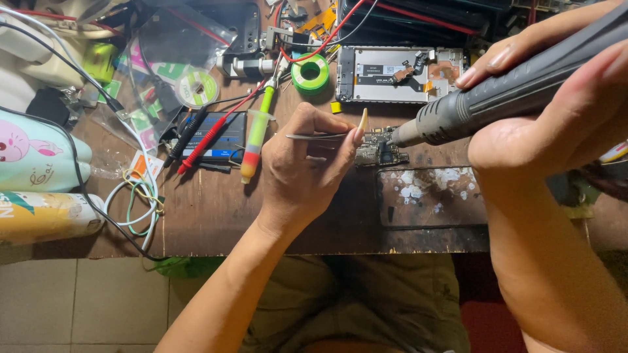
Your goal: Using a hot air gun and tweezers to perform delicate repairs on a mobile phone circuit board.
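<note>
Cluttered with cables, tape rolls and tools, the wooden worktop [216, 216] carries a small circuit board [381, 151] near its middle, beside a scorched pad [432, 196]. From the head camera, the left hand [307, 167] is closed around thin tweezers [317, 136], tips at the board's edge. The right hand [556, 111] grips a grey hot-air tool [497, 98], its nozzle aimed at the board. Work on the board looks under way, not finished. An opened phone frame [399, 73] lies behind, with small parts inside. A syringe [256, 140] rests left.
</note>
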